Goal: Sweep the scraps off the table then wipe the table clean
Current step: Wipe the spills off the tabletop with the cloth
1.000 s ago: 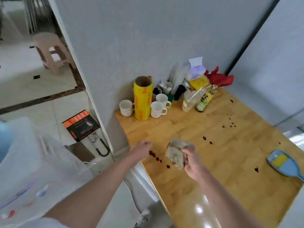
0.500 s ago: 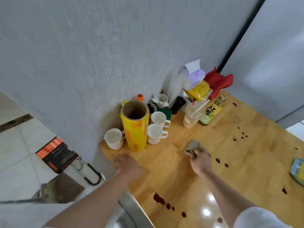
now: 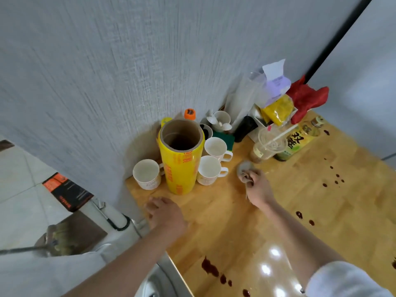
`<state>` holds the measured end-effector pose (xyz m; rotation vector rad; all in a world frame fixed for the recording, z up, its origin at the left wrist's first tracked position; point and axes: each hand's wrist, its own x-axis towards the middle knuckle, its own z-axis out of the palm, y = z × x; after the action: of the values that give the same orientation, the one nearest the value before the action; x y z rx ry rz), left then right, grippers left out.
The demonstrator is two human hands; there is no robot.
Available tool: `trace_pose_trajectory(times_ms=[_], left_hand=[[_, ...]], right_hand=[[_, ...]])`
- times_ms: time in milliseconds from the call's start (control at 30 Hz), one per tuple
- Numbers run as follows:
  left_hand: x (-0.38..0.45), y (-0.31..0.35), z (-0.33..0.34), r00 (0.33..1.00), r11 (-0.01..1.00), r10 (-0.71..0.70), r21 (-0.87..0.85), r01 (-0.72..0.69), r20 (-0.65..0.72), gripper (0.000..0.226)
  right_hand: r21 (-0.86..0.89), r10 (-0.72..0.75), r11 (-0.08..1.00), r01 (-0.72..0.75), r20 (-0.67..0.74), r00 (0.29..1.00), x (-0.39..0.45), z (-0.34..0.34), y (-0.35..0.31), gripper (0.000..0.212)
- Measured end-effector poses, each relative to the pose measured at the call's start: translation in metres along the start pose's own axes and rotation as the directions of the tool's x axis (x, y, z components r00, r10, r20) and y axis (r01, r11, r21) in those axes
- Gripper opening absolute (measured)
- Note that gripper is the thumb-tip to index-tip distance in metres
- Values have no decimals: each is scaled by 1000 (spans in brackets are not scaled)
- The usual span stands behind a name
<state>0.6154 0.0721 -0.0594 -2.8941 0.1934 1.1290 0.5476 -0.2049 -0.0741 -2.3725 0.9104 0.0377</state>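
Head view: we look down on a wooden table set in a grey-walled corner.
Right hand: we see its fingers curled round a grey cloth, pressing it on the wood just right of the yellow film roll.
Left hand: flat, fingers relaxed, resting on the wood in front of the roll, holding nothing.
Scraps: dark red spots lie near the table's front edge, well in front of the roll; more spots far right of it.
Around the roll: three white mugs, a plastic cup and a green bottle to its right.
Room: pale floor tiles left of the roll.
Change: half a second back, we had the cloth nearer us; it now sits closer to the cup.
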Motion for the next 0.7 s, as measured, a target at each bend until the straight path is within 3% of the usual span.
trace_pose_trajectory(times_ms=[67,133,233,333,433,533,567,633,700], left_hand=[[-3,-5,1,1000,1000,17,18,-16,-21,132],[-8,-8,2,998,998,34,56,-31,-53,129],[-10,-8,4,997,999,39,34,-37,-69,127],[-8,-12,5,994,997,66,52,-62,-89,129],[-8,-14,7,994,998,61,9,-60,-94,130],[-17,-21,1,993,991,77,-106,-86,-86,114],[-21,-26,-2,987,980,93,-164,-114,-129,101],[-34,-37,-14,928,927,83,-313,-205,-363,68],[-50,-43,-37,760,839,59,-381,-389,-647,58]], right_hand=[[22,-136,991,135,138,981,-24,9,2,28],[44,-149,989,143,210,966,-56,-1,23,22],[81,108,990,-116,99,989,-78,-38,61,21],[110,211,972,-209,-9,977,-59,-37,56,19],[99,48,994,-51,35,998,-62,15,-4,16],[110,-178,981,160,181,967,-92,64,-41,22],[93,-223,974,207,232,947,-101,70,-42,22],[73,-238,971,226,285,928,-110,63,-34,17],[89,-203,979,186,262,944,-107,47,-22,15]])
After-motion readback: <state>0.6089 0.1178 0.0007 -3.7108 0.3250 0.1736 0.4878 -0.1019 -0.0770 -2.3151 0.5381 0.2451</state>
